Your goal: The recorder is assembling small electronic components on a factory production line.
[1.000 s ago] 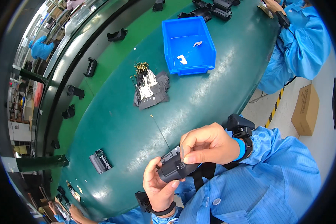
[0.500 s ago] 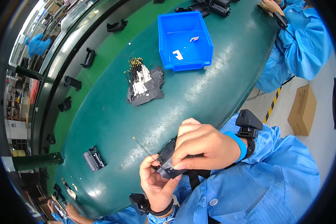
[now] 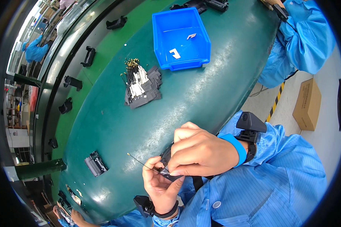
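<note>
Close to my body, a black plastic housing (image 3: pixel 165 156) is held by my left hand (image 3: pixel 161 186), with the thumb along its lower end and the fingers at its far side. My right hand (image 3: pixel 201 151) covers most of it; its thumb and fingertips are pinched together at the housing's lower end, by a small pale strip. What exactly they pinch is hidden. A thin black cable (image 3: pixel 139 162) with a gold tip juts out past my left fingers toward the upper left.
A blue bin (image 3: pixel 182 65) holds two small white pieces. Beside it lies a pile of cables with gold tips and dark pads (image 3: pixel 142 85). Another black housing (image 3: pixel 96 164) lies at the left. More housings (image 3: pixel 89 56) line the green strip. Co-workers sit at upper right (image 3: pixel 307 38) and lower left.
My right hand has shifted slightly left, its fingertips now closed nearer my left fingers. The cable's tip has swung lower and left. Bin and cable pile appear slightly shifted left with the view.
</note>
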`<control>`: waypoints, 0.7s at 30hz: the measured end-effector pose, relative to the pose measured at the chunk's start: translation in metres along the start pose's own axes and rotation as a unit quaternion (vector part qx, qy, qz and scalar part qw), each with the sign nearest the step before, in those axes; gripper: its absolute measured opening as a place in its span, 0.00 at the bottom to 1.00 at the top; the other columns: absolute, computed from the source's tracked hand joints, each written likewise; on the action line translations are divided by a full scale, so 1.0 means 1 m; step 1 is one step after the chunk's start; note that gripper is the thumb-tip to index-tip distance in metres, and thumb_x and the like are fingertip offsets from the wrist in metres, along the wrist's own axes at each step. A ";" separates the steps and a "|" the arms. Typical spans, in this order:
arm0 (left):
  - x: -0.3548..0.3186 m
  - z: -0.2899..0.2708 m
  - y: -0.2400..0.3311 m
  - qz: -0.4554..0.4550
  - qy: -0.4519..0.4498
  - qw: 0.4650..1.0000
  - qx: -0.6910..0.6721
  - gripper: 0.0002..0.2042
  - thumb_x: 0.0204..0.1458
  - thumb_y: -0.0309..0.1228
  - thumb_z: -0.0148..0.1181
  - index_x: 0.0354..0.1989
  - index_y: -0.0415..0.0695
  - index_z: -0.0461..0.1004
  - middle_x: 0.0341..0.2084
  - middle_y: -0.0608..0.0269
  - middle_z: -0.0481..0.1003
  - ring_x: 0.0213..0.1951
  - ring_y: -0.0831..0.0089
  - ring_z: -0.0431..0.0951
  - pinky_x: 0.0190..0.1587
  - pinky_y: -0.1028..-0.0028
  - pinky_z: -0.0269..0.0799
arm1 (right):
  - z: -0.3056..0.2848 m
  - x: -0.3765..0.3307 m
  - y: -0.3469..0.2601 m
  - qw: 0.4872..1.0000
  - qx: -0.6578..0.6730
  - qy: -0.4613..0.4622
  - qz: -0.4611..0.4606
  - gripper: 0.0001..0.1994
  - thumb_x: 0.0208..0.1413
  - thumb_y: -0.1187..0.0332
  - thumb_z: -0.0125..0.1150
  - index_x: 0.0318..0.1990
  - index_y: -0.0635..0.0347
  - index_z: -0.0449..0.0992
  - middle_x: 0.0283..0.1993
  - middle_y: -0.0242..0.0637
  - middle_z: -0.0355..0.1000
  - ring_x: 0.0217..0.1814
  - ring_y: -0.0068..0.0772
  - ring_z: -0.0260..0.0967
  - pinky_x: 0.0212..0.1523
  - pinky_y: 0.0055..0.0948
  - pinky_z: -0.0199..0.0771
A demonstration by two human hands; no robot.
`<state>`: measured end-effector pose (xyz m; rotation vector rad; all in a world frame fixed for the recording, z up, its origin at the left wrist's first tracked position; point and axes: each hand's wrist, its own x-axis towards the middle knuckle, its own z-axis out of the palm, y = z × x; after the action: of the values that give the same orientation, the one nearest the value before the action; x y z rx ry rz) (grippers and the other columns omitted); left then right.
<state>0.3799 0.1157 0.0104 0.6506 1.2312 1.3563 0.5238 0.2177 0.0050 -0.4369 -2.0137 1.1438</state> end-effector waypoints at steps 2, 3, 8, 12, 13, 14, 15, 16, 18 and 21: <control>0.000 -0.001 0.001 -0.002 -0.001 1.000 -0.003 0.32 0.35 0.12 0.65 0.52 0.39 0.58 0.38 0.67 0.61 0.40 0.80 0.68 0.43 0.81 0.69 | 0.000 0.000 0.000 1.000 0.000 -0.006 0.001 0.03 0.49 0.66 0.57 0.27 0.51 0.73 0.23 0.25 0.65 0.30 0.31 0.56 0.36 0.30 0.51; 0.001 -0.001 0.001 0.000 0.000 1.000 -0.009 0.33 0.35 0.12 0.65 0.52 0.39 0.58 0.38 0.67 0.61 0.40 0.79 0.68 0.43 0.81 0.69 | 0.001 0.000 0.000 1.000 0.002 -0.010 0.003 0.03 0.49 0.66 0.57 0.27 0.52 0.73 0.23 0.25 0.65 0.30 0.31 0.56 0.36 0.30 0.52; 0.003 -0.002 0.002 0.036 -0.006 0.999 -0.007 0.33 0.34 0.12 0.66 0.51 0.39 0.58 0.38 0.67 0.61 0.41 0.78 0.68 0.44 0.80 0.69 | 0.004 0.001 0.002 1.000 0.014 -0.024 0.005 0.04 0.49 0.66 0.57 0.25 0.52 0.71 0.23 0.26 0.65 0.30 0.32 0.56 0.35 0.31 0.53; 0.002 -0.010 -0.003 0.035 -0.010 0.999 0.001 0.33 0.33 0.12 0.66 0.51 0.39 0.58 0.38 0.66 0.60 0.41 0.78 0.67 0.44 0.79 0.68 | 0.004 0.002 0.002 0.999 0.026 -0.021 0.007 0.06 0.49 0.66 0.56 0.24 0.55 0.70 0.22 0.28 0.64 0.28 0.33 0.56 0.32 0.31 0.55; 0.002 -0.011 -0.004 0.021 -0.009 1.000 -0.005 0.33 0.33 0.13 0.66 0.51 0.39 0.58 0.38 0.66 0.60 0.41 0.78 0.67 0.44 0.79 0.68 | 0.005 0.002 0.004 0.999 0.039 -0.018 0.008 0.06 0.49 0.67 0.56 0.24 0.56 0.70 0.22 0.29 0.64 0.28 0.33 0.56 0.31 0.31 0.55; 0.002 -0.010 -0.004 0.021 -0.009 1.000 -0.004 0.33 0.33 0.13 0.66 0.51 0.39 0.58 0.38 0.66 0.60 0.41 0.78 0.67 0.44 0.79 0.68 | 0.006 0.002 0.005 0.999 0.039 -0.017 0.008 0.06 0.49 0.67 0.56 0.24 0.56 0.70 0.22 0.29 0.64 0.28 0.33 0.56 0.31 0.31 0.55; 0.002 -0.010 -0.004 0.020 -0.005 1.000 -0.001 0.33 0.33 0.13 0.66 0.51 0.39 0.58 0.39 0.66 0.60 0.42 0.78 0.67 0.44 0.79 0.68 | 0.007 0.002 0.006 0.999 0.045 -0.012 0.004 0.07 0.49 0.67 0.56 0.23 0.56 0.70 0.22 0.29 0.64 0.28 0.34 0.56 0.31 0.31 0.55; 0.001 -0.009 -0.003 0.019 -0.002 1.000 0.003 0.33 0.33 0.13 0.66 0.51 0.40 0.57 0.39 0.66 0.60 0.42 0.77 0.67 0.44 0.80 0.68 | 0.008 0.002 0.007 0.999 0.051 -0.007 0.000 0.07 0.49 0.67 0.56 0.23 0.57 0.70 0.22 0.30 0.64 0.27 0.34 0.56 0.30 0.31 0.55; 0.000 -0.009 -0.003 0.016 -0.002 1.000 0.004 0.33 0.33 0.13 0.65 0.51 0.40 0.57 0.39 0.66 0.60 0.42 0.78 0.67 0.44 0.80 0.67 | 0.009 0.002 0.007 0.999 0.053 -0.006 -0.002 0.07 0.49 0.67 0.56 0.23 0.57 0.71 0.22 0.30 0.64 0.27 0.35 0.56 0.30 0.31 0.55; -0.001 -0.010 -0.002 0.018 -0.002 1.000 0.009 0.34 0.33 0.12 0.65 0.52 0.41 0.56 0.39 0.67 0.60 0.42 0.78 0.67 0.45 0.80 0.67 | 0.011 0.002 0.006 0.998 0.055 0.001 -0.006 0.07 0.48 0.67 0.57 0.23 0.58 0.71 0.22 0.31 0.64 0.27 0.35 0.56 0.30 0.31 0.55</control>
<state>0.3719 0.1111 0.0063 0.6902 1.2362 1.3742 0.5135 0.2158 -0.0020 -0.3693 -1.9389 1.2394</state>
